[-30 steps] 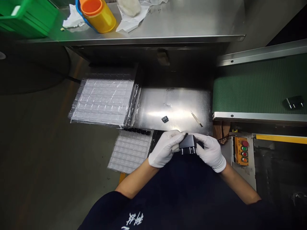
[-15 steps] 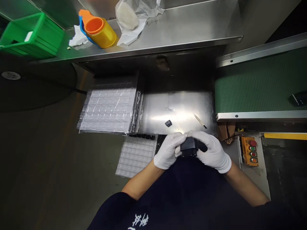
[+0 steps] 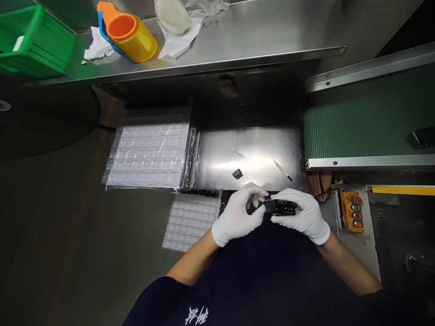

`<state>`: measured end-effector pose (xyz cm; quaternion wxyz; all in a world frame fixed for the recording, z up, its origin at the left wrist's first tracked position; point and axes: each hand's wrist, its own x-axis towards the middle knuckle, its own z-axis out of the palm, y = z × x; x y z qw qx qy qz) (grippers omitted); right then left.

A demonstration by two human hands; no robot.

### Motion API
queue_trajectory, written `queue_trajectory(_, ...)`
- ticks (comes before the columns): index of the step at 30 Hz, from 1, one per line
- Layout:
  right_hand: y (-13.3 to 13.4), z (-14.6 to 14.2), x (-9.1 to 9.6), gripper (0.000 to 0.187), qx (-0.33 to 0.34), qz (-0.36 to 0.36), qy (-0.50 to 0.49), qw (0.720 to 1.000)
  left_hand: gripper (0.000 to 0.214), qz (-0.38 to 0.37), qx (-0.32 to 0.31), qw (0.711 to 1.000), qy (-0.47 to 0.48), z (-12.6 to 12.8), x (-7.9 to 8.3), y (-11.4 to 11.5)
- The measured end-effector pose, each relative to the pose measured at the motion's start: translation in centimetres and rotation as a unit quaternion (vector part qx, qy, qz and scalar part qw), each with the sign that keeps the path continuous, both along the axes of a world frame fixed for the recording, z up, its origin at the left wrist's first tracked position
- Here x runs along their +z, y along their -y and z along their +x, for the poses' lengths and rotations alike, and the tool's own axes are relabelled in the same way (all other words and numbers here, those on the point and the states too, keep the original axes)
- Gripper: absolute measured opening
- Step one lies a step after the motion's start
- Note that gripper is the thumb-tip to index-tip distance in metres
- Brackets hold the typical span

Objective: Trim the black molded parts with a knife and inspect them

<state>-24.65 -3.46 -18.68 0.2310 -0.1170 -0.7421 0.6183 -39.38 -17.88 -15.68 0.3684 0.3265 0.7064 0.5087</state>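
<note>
Both hands wear white gloves and meet in front of my dark shirt. My right hand [image 3: 304,213] is closed round a glossy black plastic part [image 3: 284,207], its fingers above and its thumb below. At the part's left end, the curved fingers and thumb of my left hand [image 3: 239,213] close on it; the fingertips are partly hidden. Beyond my hands, a small black plastic piece [image 3: 237,174] lies on the metal tabletop [image 3: 253,145]. To its right is a thin metal blade-like tool [image 3: 282,170] with a dark end.
Stacked see-through plastic trays [image 3: 146,154] stand at the left, with another tray [image 3: 190,222] lower down. A green conveyor belt [image 3: 356,117] at right carries a black part [image 3: 424,137]. A button box [image 3: 352,211] sits below. The shelf holds a yellow cup [image 3: 139,43] and green bin [image 3: 50,45].
The black part has turned in my hands, so its glossy side now shows. My left hand has shifted left, with its fingers opened a little wider. The view has moved slightly.
</note>
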Motion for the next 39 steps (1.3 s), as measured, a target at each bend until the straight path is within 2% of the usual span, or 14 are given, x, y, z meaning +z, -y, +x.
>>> queue_trajectory(2, -0.1, 0.0, 0.0, 0.030, 0.022, -0.023, 0.033, 0.999, 0.014, -0.007, -0.051, 0.997, -0.055, -0.2, -0.1, 0.0)
queue_trajectory(4, -0.2, -0.1, -0.1, 0.031, 0.049, -0.047, 0.066, 0.996, 0.011, -0.024, -0.084, 0.994, -0.061, -0.4, -0.3, 0.0)
queue_trajectory(8, -0.4, -0.4, -0.1, 0.054, 0.093, -0.116, 0.093, 0.985, 0.022, -0.065, -0.112, 0.990, 0.055, -0.1, -0.3, -0.2)
queue_trajectory(11, -0.6, -0.5, -0.2, 0.064, 0.106, -0.147, 0.101, 0.978, 0.017, -0.084, -0.081, 0.971, 0.209, 0.5, -0.1, -0.4)
queue_trajectory(13, -0.7, -0.5, -0.1, 0.063, 0.121, -0.149, 0.115, 0.975, 0.018, -0.088, -0.054, 0.954, 0.280, 1.0, 0.0, -0.3)
queue_trajectory(16, -0.8, -0.5, 0.0, 0.055, 0.153, -0.156, 0.130, 0.967, 0.023, -0.069, -0.027, 0.945, 0.317, 1.4, -0.1, -0.2)
queue_trajectory(20, -0.7, -0.5, -0.2, 0.048, 0.160, -0.162, 0.130, 0.965, 0.030, -0.057, -0.004, 0.948, 0.313, 1.7, -0.2, -0.1)
queue_trajectory(22, -0.5, -0.3, -0.4, 0.049, 0.140, -0.156, 0.123, 0.970, 0.029, -0.064, -0.003, 0.953, 0.296, 1.8, -0.4, -0.1)
queue_trajectory(24, -0.2, -0.1, -0.3, 0.046, 0.094, -0.121, 0.112, 0.982, 0.026, -0.060, -0.009, 0.970, 0.236, 1.8, -0.8, 0.0)
queue_trajectory(27, 0.5, 0.1, 0.4, 0.036, 0.012, 0.007, 0.048, 0.999, 0.027, 0.026, -0.017, 0.999, 0.037, 1.8, -1.9, 0.2)
queue_trajectory(30, 1.2, 0.3, 1.6, 0.038, -0.024, 0.126, -0.024, 0.991, 0.031, 0.150, -0.029, 0.977, -0.150, 1.7, -3.1, 0.4)
queue_trajectory(32, 1.6, 0.4, 2.2, 0.038, -0.034, 0.158, -0.031, 0.986, 0.032, 0.186, -0.037, 0.960, -0.208, 1.7, -3.5, 0.5)
queue_trajectory(36, 1.7, 0.5, 2.3, 0.036, -0.051, 0.148, -0.015, 0.988, 0.030, 0.207, -0.047, 0.953, -0.217, 1.6, -3.1, 0.3)
queue_trajectory(39, 1.0, 0.8, 1.8, 0.027, 0.000, 0.027, 0.010, 1.000, 0.027, 0.191, -0.055, 0.966, -0.165, 1.5, -2.1, 0.3)
